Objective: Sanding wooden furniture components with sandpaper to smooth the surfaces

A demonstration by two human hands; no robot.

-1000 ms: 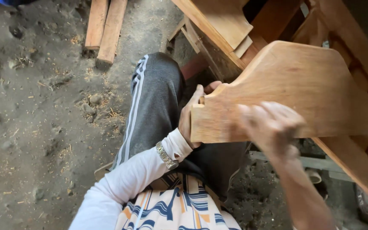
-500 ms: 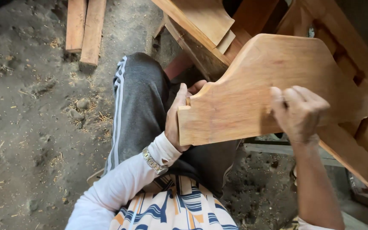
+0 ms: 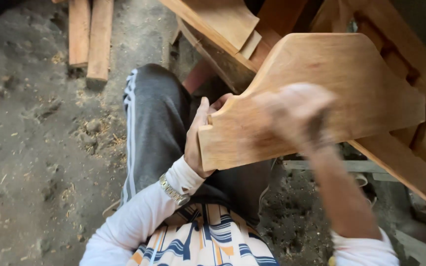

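Gripping the near end of the shaped wooden panel (image 3: 321, 93), your left hand (image 3: 199, 143) is curled shut around its squared lower-left corner, thumb along the edge and fingers behind. The panel sits tilted across your lap, above your knee in the dark striped trousers (image 3: 151, 128), and its far end lies over the slatted wooden frame (image 3: 410, 148) at your right. Your right hand (image 3: 294, 116) is over the panel's face near the middle, but it is blurred, so you cannot tell how far open it is or whether it has anything pinched under the palm. The risk, as it looks, lies in that one-corner hold: a hard stroke toward the far end could twist the panel out of your left fingers and let it slide off your knee onto the dirt floor (image 3: 30, 148). Your left thumb also sits close to the working face, so a stroke running long toward that corner could catch it. Loose planks (image 3: 89, 37) lie well apart at the floor's far edge.
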